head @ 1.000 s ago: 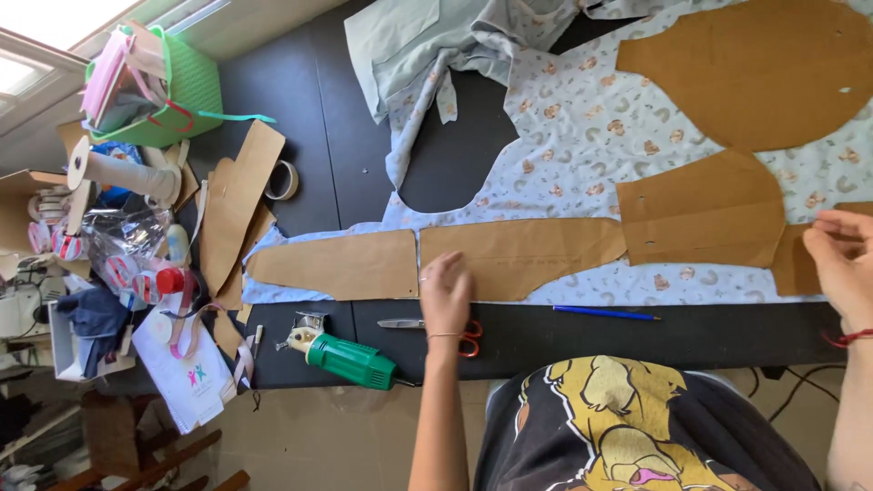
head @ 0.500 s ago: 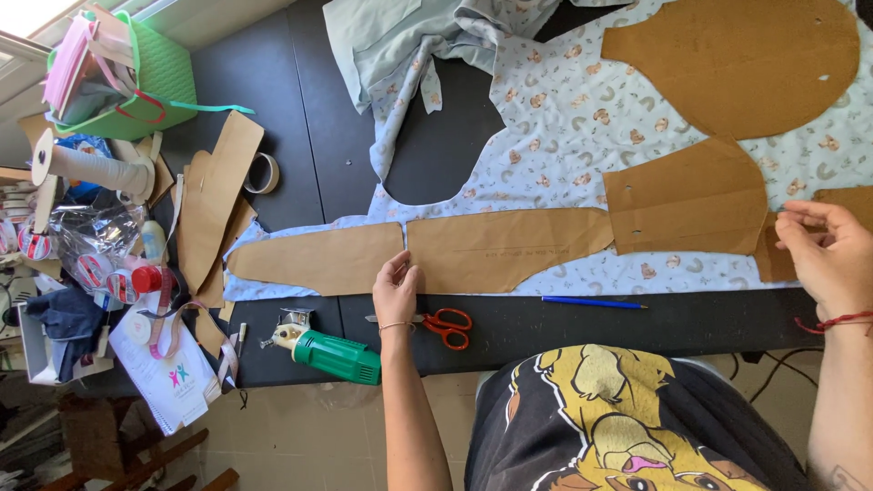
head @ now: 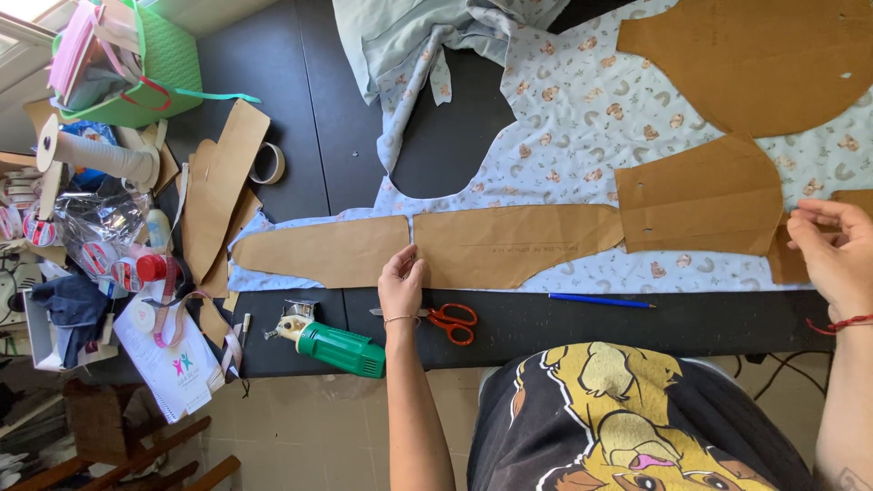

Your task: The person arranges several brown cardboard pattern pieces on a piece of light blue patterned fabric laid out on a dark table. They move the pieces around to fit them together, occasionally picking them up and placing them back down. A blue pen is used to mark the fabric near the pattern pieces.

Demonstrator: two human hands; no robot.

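Note:
Printed light-blue fabric lies spread over a black table. Several brown paper pattern pieces lie on it: two long ones end to end near the front edge, a wider one to the right, a large one at the top. My left hand presses flat on the seam where the two long pieces meet. My right hand pinches the edge of a small brown piece at the far right. Red-handled scissors lie just beside my left wrist.
A blue pen lies at the table's front edge. A green electric rotary cutter sits front left. Further left: loose brown paper, a tape roll, a green basket, thread cones and cluttered supplies. Plain pale fabric is bunched at the top.
The view has shifted slightly. My left hand moved a little leftward along the long pattern pieces. My right hand stays at the far right edge.

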